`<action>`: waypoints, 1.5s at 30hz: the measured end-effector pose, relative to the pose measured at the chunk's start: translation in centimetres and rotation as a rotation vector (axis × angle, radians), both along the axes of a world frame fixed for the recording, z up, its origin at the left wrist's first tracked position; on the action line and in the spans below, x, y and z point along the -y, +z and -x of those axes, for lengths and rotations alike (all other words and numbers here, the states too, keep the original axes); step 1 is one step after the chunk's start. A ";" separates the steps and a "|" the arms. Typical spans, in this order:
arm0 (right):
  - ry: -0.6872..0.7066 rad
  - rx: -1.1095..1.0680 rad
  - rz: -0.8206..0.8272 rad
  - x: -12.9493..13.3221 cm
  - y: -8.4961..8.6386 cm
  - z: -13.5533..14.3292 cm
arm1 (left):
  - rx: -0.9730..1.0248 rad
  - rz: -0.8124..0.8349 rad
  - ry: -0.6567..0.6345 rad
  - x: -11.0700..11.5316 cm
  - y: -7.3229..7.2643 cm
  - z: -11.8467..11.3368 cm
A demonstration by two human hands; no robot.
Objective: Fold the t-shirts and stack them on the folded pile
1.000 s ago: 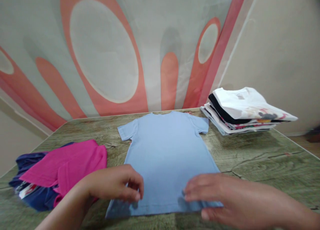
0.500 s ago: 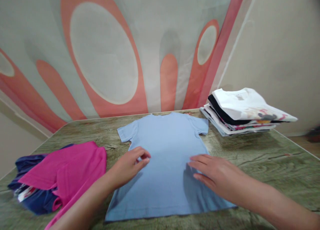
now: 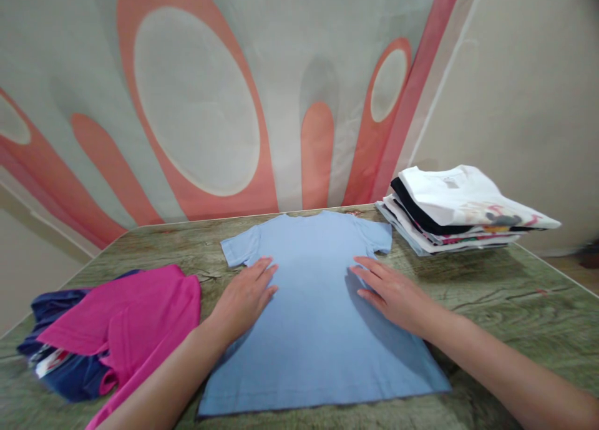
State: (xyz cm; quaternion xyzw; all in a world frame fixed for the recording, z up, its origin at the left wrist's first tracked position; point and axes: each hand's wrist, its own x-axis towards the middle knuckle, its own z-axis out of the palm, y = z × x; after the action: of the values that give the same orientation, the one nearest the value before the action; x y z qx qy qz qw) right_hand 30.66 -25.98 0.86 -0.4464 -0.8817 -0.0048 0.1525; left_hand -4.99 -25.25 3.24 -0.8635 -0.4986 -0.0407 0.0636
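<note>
A light blue T-shirt (image 3: 311, 336) lies spread flat on the wooden-patterned table, its neck toward the far edge and its hem toward me. My left hand (image 3: 246, 296) is at the shirt's left side, below the left sleeve, with its fingers stretched out. On the opposite side, my right hand (image 3: 393, 293) is over the shirt's right edge, fingers extended and slightly apart. Neither hand grips the cloth. Whether the fingertips press on the fabric or hover just above it, I cannot tell.
To the left is a loose heap with a pink garment (image 3: 145, 317) over dark blue clothes (image 3: 77, 377). A stack of folded shirts, a white shirt (image 3: 468, 193) on top, stands at the back right. Behind the table (image 3: 505, 293) rises a patterned wall covering (image 3: 290, 149).
Both hands have moved farther up the shirt, away from me. The left hand's fingers have straightened from a curled pose. The shirt still lies flat.
</note>
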 end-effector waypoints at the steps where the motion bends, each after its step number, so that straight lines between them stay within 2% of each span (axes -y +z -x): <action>1: 0.036 -0.012 -0.008 -0.4 -0.7 -0.1 | -0.007 0.004 -0.031 -0.3 -0.5 0.0; 2: 0.050 -0.007 -0.008 -0.7 -1.2 -0.3 | -0.028 0.017 -0.035 -0.5 -0.9 0.1; 4: 0.001 0.030 -0.004 -0.9 -1.5 -0.7 | -0.087 0.029 0.039 -0.5 -1.0 0.5; 8: -0.172 0.083 -0.051 -0.7 -0.5 -1.1 | -0.213 -0.013 0.246 -0.1 0.5 1.1; 10: -0.158 0.049 -0.102 -0.9 -0.6 -1.1 | -0.199 -0.084 0.205 -0.2 0.8 1.1; 12: -0.097 0.011 -0.128 -1.4 -1.2 -1.2 | -0.160 -0.127 0.079 -0.5 0.3 1.0; 14: -0.069 -0.003 -0.115 -1.9 -1.9 -1.6 | -0.150 -0.110 0.015 -0.8 -0.4 1.2; 16: -0.119 -0.004 -0.113 -2.1 -2.2 -2.1 | -0.166 -0.082 0.062 -1.0 -0.8 1.5; 18: -0.173 -0.017 -0.133 -2.1 -2.0 -2.3 | -0.169 -0.079 0.141 -0.8 -0.5 1.8; 20: -0.143 -0.053 -0.146 -1.8 -1.6 -2.1 | -0.127 -0.083 0.137 -0.5 0.0 1.7; 22: -0.014 -0.091 -0.103 -1.4 -1.2 -1.8 | -0.033 -0.036 0.019 -0.1 0.4 1.4; 24: 0.114 -0.111 -0.014 -1.2 -1.1 -1.6 | 0.056 0.085 -0.144 0.1 0.4 1.1; 26: 0.163 -0.137 0.065 -1.4 -1.2 -1.8 | 0.100 0.208 -0.231 0.1 0.2 1.3; 29: 0.113 -0.220 0.083 -2.2 -1.5 -2.7 | 0.110 0.264 -0.172 -0.2 0.3 2.3; 33: 0.079 -0.319 0.062 -3.0 -1.7 -3.4 | 0.157 0.184 -0.047 -0.8 0.6 3.1; 35: 0.130 -0.311 0.112 -3.1 -1.4 -3.7 | 0.201 0.167 -0.060 -0.9 0.6 3.1; 41: 0.211 -0.265 0.361 -3.4 0.0 -5.6 | 0.202 0.284 -0.155 -1.4 0.4 3.6; 45: 0.160 -0.284 0.335 -3.3 0.3 -5.7 | 0.246 0.211 -0.136 -1.7 0.4 3.8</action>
State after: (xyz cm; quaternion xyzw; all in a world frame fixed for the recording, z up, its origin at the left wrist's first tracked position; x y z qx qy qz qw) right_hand 36.32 -22.71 1.14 -0.3906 -0.8724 0.2166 0.1987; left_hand -8.80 -23.54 3.60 -0.8857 -0.4445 -0.0975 -0.0919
